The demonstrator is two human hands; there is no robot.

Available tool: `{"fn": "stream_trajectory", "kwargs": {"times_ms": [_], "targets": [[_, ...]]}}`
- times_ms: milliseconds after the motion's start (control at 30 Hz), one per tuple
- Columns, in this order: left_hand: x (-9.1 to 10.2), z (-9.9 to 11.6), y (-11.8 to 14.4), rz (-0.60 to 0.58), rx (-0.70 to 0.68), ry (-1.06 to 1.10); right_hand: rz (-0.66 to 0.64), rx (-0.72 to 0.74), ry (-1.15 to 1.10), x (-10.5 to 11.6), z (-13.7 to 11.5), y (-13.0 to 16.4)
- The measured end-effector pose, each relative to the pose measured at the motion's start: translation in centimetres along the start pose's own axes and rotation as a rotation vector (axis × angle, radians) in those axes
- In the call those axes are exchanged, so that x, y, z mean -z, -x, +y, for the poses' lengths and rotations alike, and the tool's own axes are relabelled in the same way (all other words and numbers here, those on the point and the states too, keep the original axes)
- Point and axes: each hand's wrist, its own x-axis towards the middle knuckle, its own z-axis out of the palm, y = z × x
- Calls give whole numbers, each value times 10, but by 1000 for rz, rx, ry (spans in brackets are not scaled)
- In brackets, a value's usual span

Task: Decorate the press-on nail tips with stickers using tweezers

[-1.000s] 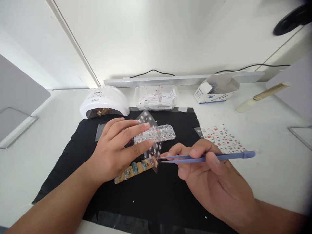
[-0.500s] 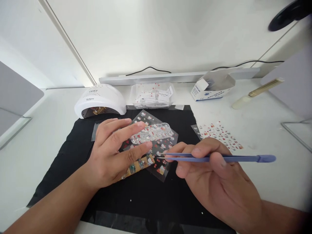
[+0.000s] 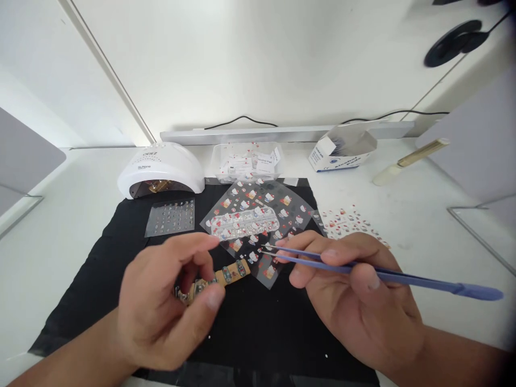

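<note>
Black mat [image 3: 121, 269] is our landmark, one cloth in mid desk. We count two hands, ours. Left hand [image 3: 161, 312] sits over the mat's near left part, thumb and fingers pinching one tan strip of nail tips [image 3: 226, 275] at its left end; the strip slants up toward mat centre. Right hand [image 3: 358, 301] is over the mat's near right edge, thumb and forefinger pressed on one pair of blue tweezers [image 3: 363, 271]; the points sit slightly apart just above the cartoon sticker sheet [image 3: 282, 207], nothing seen between them.

On the mat: one clear gem box [image 3: 245, 223] lying on that sticker sheet, one small grey decal sheet [image 3: 171, 217] at far left. Off the mat's right edge: one more sticker sheet [image 3: 350, 220], partly behind our right hand. Behind the mat's far edge: one white nail lamp [image 3: 161, 169], one clear tub of pad packets [image 3: 248, 161], one open blue-and-white box [image 3: 342, 150], one gold-capped stick [image 3: 411, 160].

Open room: bare cloth along the mat's near edge between our wrists, and white desk [image 3: 80, 199] left of the mat.

Hard to tell: nail tips under our left fingers are hidden, so no count; gems in the box are too small to count; both forearms are cut by the frame.
</note>
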Motion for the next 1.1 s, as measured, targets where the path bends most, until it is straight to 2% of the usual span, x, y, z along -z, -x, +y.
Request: {"fn": "stream_trajectory", "kwargs": {"times_ms": [67, 167, 300, 433, 900, 1100], "targets": [[-4, 6, 3, -94, 9, 135, 7, 25, 33, -2, 1, 1], [-13, 11, 0, -119, 78, 212, -15, 35, 58, -2, 3, 4], [-24, 15, -5, -47, 186, 291, -75, 65, 79, -2, 6, 11], [-30, 17, -6, 21, 262, 383, -74, 77, 97, -7, 7, 17], [-28, 10, -8, -14, 138, 235, 3, 92, 112, -12, 7, 20], [-27, 8, -5, -12, 139, 209, -69, 172, 153, -5, 7, 16]]}}
